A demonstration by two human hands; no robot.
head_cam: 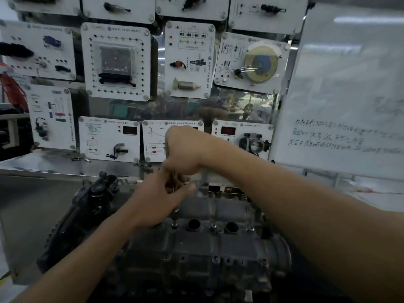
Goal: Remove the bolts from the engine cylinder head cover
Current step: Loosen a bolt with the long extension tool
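Note:
The grey cylinder head cover [209,243] lies low in the middle of the view, with round plug holes and several bolts [213,227] along its top. A slim metal tool [175,206] stands upright on one bolt [174,224] near the cover's middle. My right hand [185,149] grips the tool's upper end in a fist. Just below it, my left hand [159,200] holds the tool's shaft with curled fingers. The tool's top is hidden inside my hands.
A dark pulley and belt housing [87,206] sits at the engine's left end. Behind stands a display wall of white training panels [118,60]. A whiteboard with handwriting [341,95] leans at the right. A metal shelf edge [54,169] runs behind the engine.

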